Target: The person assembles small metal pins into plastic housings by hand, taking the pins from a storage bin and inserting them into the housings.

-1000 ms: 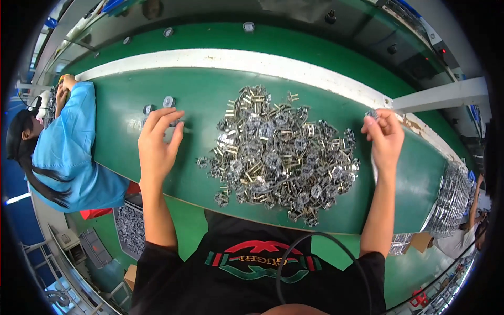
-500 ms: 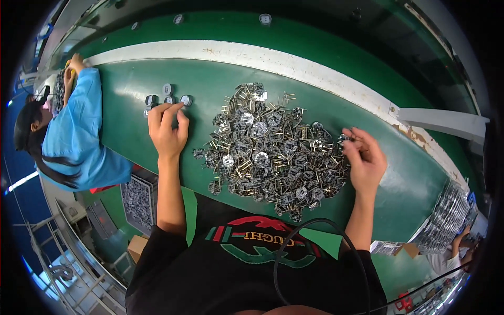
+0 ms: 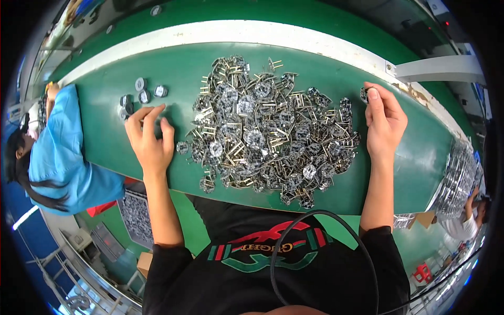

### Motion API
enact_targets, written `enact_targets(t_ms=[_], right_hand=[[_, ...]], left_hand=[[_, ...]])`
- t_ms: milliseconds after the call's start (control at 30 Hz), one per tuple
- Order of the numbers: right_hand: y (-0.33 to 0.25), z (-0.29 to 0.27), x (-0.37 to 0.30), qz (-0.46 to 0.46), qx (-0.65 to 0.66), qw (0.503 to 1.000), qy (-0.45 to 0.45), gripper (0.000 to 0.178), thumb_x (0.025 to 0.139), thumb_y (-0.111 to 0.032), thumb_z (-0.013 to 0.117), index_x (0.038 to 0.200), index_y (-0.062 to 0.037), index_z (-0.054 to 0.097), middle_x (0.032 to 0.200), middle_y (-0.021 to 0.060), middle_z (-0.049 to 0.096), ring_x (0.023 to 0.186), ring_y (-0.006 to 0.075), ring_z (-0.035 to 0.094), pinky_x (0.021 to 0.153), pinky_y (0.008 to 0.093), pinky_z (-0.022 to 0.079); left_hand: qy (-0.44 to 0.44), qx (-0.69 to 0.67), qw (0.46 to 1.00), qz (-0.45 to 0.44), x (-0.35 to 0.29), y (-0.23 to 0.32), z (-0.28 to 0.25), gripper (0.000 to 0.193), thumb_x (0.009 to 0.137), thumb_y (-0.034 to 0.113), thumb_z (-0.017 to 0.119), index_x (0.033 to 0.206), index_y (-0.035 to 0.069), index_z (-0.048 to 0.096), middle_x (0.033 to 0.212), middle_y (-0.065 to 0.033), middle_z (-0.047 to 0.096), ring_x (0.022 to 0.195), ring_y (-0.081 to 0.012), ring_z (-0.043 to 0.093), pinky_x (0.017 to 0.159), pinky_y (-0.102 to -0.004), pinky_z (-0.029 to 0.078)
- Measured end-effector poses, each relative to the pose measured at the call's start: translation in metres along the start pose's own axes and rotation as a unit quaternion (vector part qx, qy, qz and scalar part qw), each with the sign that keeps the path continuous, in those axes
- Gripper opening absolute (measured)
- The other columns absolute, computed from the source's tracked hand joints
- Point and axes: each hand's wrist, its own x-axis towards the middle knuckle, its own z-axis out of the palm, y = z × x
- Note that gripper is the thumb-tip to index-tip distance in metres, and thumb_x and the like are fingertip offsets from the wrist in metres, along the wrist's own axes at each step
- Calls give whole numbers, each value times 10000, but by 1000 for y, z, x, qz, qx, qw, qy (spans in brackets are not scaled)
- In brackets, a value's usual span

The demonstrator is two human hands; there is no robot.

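Where fingers [image 3: 373,95] pinch, one part [image 3: 364,95] runs lengthwise forward

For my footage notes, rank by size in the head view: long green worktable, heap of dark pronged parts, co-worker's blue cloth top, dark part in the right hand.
1. Long green worktable
2. Heap of dark pronged parts
3. Co-worker's blue cloth top
4. Dark part in the right hand, partly hidden

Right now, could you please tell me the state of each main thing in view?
Bare left hand: open, nothing visibly held.
Bare right hand: pinching a small dark round part.
Dark round parts with brass-coloured metal pins: heaped loosely.
Small grey round pieces: loosely grouped.
Grey rectangular floor crate: filled.
Thin black cable: looped.
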Motion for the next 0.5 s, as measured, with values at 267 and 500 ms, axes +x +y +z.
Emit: enact_targets(t_ms=[267, 500], right_hand=[[9, -4, -3, -148, -73, 985, 38, 62, 935, 0, 646, 975, 36, 677, 866, 16, 585, 697, 51, 489, 595, 187, 386], [9, -7, -1, -91, 17, 996, 3, 109, 942, -20, 646, 1041, 23, 662, 896, 36, 604, 635, 51, 515, 539, 193, 398]], left_hand=[[-66, 38, 996, -48, -7, 2, -8, 395, 870, 67, 648, 1261, 128, 640, 1264, -105, 562, 1168, -296, 457, 1016, -414, 331], [3, -137, 990, -36, 45, -1, -1, 267, 850, -12, 626, 1098, 54, 700, 1004, -116, 657, 872, -255, 600, 771, -327, 471]])
